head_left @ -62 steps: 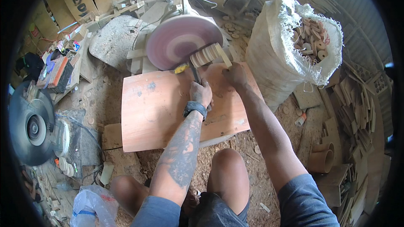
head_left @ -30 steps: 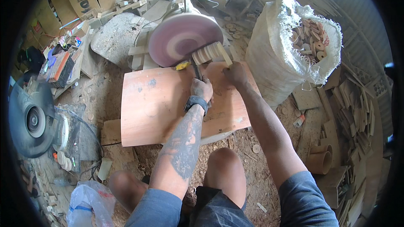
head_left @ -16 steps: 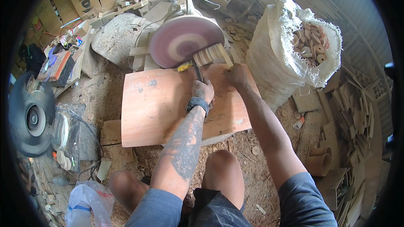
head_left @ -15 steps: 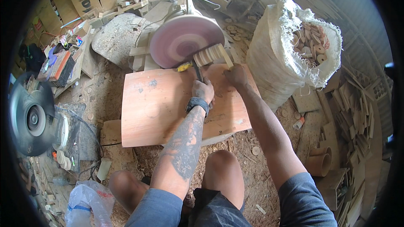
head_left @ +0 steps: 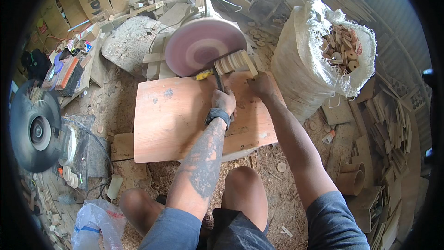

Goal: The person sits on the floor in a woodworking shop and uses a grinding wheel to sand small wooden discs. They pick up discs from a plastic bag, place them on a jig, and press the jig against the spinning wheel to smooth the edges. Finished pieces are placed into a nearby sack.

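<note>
A row of round wooden discs (head_left: 229,62) is packed side by side against the lower right of a purple sanding disc (head_left: 185,51), which looks blurred as if spinning. My left hand (head_left: 224,101), with a dark band at its wrist, is closed around a dark bar (head_left: 218,81) that reaches the left end of the row. Beside the bar's far end is a yellow piece (head_left: 203,74). My right hand (head_left: 261,84) is closed on a pale wooden strip (head_left: 250,64) at the row's right end. Both hands are over a reddish wooden board (head_left: 171,115).
A white woven sack (head_left: 296,65) full of wooden pieces stands right of the board. At the left is a fan (head_left: 37,129) with blurred blades. Wood offcuts (head_left: 388,120) are piled along the right side. A clear plastic bag (head_left: 99,222) lies near my left knee.
The row of wooden discs has shifted slightly to the right and toward me, along with both hands. Their grips look the same.
</note>
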A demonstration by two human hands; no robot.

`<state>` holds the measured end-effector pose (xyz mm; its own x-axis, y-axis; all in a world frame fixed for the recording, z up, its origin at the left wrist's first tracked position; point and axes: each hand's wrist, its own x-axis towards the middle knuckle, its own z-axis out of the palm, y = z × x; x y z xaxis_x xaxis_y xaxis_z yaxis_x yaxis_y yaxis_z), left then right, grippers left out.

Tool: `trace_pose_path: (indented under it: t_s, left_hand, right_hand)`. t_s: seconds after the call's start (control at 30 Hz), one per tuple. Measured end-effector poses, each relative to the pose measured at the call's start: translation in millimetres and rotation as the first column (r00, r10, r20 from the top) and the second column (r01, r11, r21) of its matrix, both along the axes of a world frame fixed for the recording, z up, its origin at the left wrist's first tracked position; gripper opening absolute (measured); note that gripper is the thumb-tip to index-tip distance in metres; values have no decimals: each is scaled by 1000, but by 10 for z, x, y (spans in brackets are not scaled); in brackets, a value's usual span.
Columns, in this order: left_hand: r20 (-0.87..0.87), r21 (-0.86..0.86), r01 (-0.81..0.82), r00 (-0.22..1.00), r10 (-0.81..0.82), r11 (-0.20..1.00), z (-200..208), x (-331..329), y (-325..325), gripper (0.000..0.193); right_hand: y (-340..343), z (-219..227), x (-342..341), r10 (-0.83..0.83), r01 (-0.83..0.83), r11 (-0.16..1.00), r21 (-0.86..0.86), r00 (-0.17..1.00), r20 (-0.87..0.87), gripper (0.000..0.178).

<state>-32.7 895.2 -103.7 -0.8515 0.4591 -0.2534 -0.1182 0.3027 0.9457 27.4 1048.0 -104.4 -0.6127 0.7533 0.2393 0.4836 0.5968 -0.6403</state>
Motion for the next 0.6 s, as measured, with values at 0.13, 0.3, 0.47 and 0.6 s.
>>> trace_pose_path:
  t_s: [0.13, 0.3, 0.47, 0.6]
  left_hand:
    - [-17, 0, 6, 1000, -6, 1000, -3, 7, 5, 43]
    - [-3, -4, -2, 1000, 2, 1000, 17, 25, 4, 42]
    - [28, 21, 34, 999, -35, 999, 21, 15, -2, 42]
    - [23, 21, 6, 1000, -7, 1000, 34, 11, -9, 44]
  right_hand:
    - [6, -10, -1, 7, -8, 999, -39, 999, -38, 31]
    - [44, -48, -12, 11, -11, 1000, -1, 999, -36, 33]
    - [68, -35, -28, 7, -7, 1000, 5, 999, -32, 34]
    - [70, -6, -54, 27, -27, 999, 37, 1000, 0, 32]
